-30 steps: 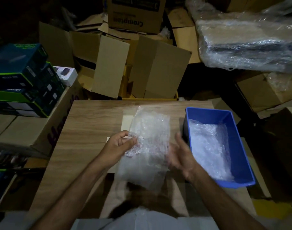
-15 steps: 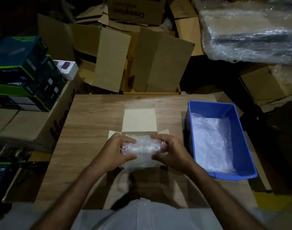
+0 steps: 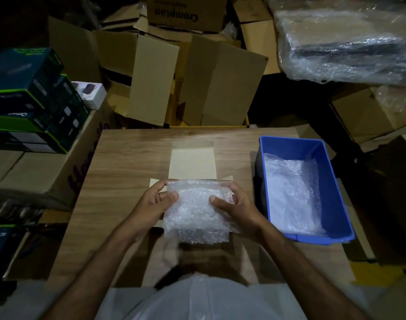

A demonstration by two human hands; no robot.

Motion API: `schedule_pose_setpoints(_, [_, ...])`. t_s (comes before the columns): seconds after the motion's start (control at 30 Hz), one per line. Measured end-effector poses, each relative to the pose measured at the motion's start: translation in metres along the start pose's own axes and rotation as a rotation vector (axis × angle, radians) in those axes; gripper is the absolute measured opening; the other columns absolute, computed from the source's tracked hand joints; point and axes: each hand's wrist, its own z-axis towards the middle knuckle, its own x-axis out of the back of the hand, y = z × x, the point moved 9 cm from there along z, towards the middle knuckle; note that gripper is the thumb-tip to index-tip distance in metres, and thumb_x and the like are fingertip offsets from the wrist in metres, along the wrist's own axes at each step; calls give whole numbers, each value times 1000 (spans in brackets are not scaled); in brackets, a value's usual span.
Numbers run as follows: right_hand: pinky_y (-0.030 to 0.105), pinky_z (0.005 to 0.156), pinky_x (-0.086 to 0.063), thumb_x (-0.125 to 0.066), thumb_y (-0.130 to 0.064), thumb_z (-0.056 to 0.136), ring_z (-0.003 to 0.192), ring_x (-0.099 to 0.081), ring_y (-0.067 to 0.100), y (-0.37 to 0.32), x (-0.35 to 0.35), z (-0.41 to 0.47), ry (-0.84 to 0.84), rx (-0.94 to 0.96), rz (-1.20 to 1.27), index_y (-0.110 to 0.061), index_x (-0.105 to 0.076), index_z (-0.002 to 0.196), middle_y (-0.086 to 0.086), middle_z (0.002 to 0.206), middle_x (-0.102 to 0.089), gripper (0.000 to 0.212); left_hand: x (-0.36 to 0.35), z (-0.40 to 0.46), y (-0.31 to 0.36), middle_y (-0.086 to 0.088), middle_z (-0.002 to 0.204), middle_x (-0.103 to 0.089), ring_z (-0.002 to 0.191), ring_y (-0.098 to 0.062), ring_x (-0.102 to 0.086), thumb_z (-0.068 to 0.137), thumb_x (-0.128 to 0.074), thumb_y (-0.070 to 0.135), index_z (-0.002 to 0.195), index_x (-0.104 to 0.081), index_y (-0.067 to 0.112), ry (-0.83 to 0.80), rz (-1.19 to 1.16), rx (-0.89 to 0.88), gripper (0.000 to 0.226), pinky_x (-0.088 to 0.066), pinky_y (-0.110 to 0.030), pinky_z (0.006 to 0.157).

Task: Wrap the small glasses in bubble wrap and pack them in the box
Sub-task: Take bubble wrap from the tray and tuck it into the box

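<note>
A bundle of bubble wrap point(image 3: 197, 211) sits between both hands, over the open box point(image 3: 192, 167) at the middle of the table point(image 3: 128, 162). Whatever is inside the wrap cannot be made out through the plastic. The left hand point(image 3: 151, 202) grips the bundle's left end, thumb on top and fingers curled over the far edge. The right hand point(image 3: 234, 204) grips the right end the same way, thumb pressed onto the top face. The wrap's loose lower edge hangs toward the person and looks blurred. The box's far flap lies flat on the table, pale inside, with 2 side flaps showing just beside the hands.

To the right, near the table's edge, stands a blue bin point(image 3: 335, 204) with more bubble wrap lying in it. Beyond the table are stacked cardboard cartons point(image 3: 220, 84). At far left is a pile of dark retail boxes point(image 3: 28, 100), and at top right a plastic-wrapped bundle point(image 3: 347, 42).
</note>
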Motion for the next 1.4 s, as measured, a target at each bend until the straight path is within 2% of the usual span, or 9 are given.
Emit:
schedule_pose_setpoints(0.33, [39, 81, -57, -63, -19, 94, 105, -68, 30, 17, -3, -1, -131, 38, -37, -5, -72, 110, 10, 114, -71, 23, -8, -18, -27, -18, 132, -66, 125, -39, -60, 86, -73, 40, 129, -62, 0, -202, -327, 213, 59, -56, -48, 98])
schedule_pose_setpoints(0.43, [41, 85, -58, -79, -23, 86, 108, -70, 31, 17, -7, -2, -150, 26, 4, -5, -68, 117, 12, 119, -71, 38, -1, -14, -17, -7, 124, -71, 122, -30, -63, 82, -79, 12, 114, -72, 9, -47, -108, 84, 33, -53, -50, 100])
schedule_pose_setpoints(0.57, [37, 82, -61, -92, -12, 70, 106, -71, 24, 19, -6, 3, -56, 76, -147, -23, -59, 125, 10, 118, -72, 65, -3, -16, -7, -14, 111, -73, 100, -27, -72, 74, -77, -11, 125, -64, 8, -19, -129, -46, 56, -63, -41, 80])
schedule_pose_setpoints(0.73, [40, 88, -61, -84, -22, 83, 111, -67, 19, 13, -19, 1, -147, 157, -282, -18, -68, 119, 3, 123, -66, 40, 3, -11, -10, -6, 100, -75, 95, -23, -72, 75, -79, -2, 98, -70, 5, 5, -51, -90, 26, -62, -31, 67])
schedule_pose_setpoints(0.83, [34, 75, -59, -69, -6, 94, 93, -72, 23, 2, -24, 2, -131, 319, -275, 1, -68, 106, 9, 102, -71, 13, 8, -1, -17, -2, 115, -74, 115, -22, -67, 82, -72, -10, 82, -71, 11, -23, 69, -93, 22, -60, -38, 87])
schedule_pose_setpoints(0.97, [33, 77, -61, -58, 5, 97, 95, -71, 29, 4, -20, 7, -78, 348, -224, 1, -69, 101, 17, 104, -68, 13, 7, 5, -42, -6, 133, -66, 117, -24, -67, 90, -69, 2, 100, -69, 10, -249, 63, 127, 13, -58, -47, 93])
schedule_pose_setpoints(1.1, [29, 84, -60, -61, 6, 92, 106, -66, 12, 25, -10, 13, 71, 241, -268, -9, -77, 90, 3, 116, -64, 22, 4, 5, -51, -9, 130, -67, 115, -25, -67, 74, -87, 41, 113, -70, 12, -319, -65, 272, 52, -59, -39, 88])
schedule_pose_setpoints(1.3, [29, 84, -60, -79, -6, 85, 106, -70, 15, 38, 1, 16, 123, 213, -229, -4, -76, 100, 4, 114, -73, 15, 11, 31, -68, -14, 123, -70, 114, -29, -68, 84, -81, 21, 131, -64, 19, -355, 82, 347, 50, -55, -45, 97])
schedule_pose_setpoints(1.4, [21, 79, -58, -77, -5, 87, 99, -69, 9, 31, 2, 18, 174, 314, -361, -9, -68, 110, 1, 110, -69, 25, 9, 44, -69, -11, 111, -70, 95, -19, -68, 96, -68, 13, 117, -66, 9, -364, 229, 304, 22, -59, -28, 75])
